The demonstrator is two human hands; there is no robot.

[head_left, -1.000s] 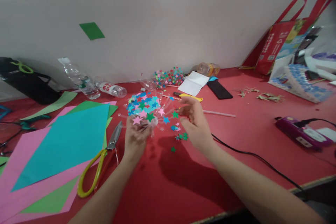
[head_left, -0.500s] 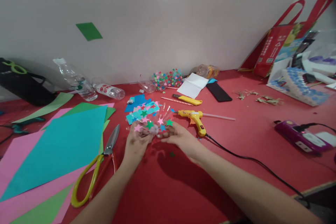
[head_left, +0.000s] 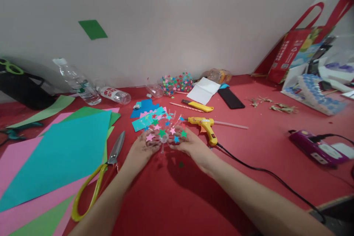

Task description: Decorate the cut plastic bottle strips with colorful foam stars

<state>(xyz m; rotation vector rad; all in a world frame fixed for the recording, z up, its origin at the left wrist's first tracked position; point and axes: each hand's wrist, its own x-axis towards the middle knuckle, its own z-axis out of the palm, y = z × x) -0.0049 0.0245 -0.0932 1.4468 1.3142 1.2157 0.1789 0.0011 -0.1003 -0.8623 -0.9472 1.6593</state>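
A clear plastic bottle top (head_left: 164, 139), cut into splayed strips with pink, green, blue and red paper stars on them, is between my hands just over the red table. Its round neck faces me. My left hand (head_left: 143, 147) grips the strips on the left side, fingers curled around them. On the right side my right hand (head_left: 189, 143) holds the strips, thumb nearest me; some fingertips are hidden behind the stars. Behind it lie blue paper pieces (head_left: 141, 110). A yellow glue gun (head_left: 204, 123) lies just right of my right hand, and scissors (head_left: 107, 169) lie left of my left hand.
Coloured paper sheets (head_left: 63, 151) cover the table's left side. Plastic bottles (head_left: 114, 95), a star-covered piece (head_left: 177, 84), a yellow cutter (head_left: 197, 106) and a black phone (head_left: 231, 97) lie toward the white board (head_left: 166, 33). A black cord (head_left: 262, 169) runs right, near a purple power strip (head_left: 318, 147).
The star-covered bottle top has turned and tilted between my hands, so its neck shows more plainly and a strip points toward me. Both hands have shifted slightly with it.
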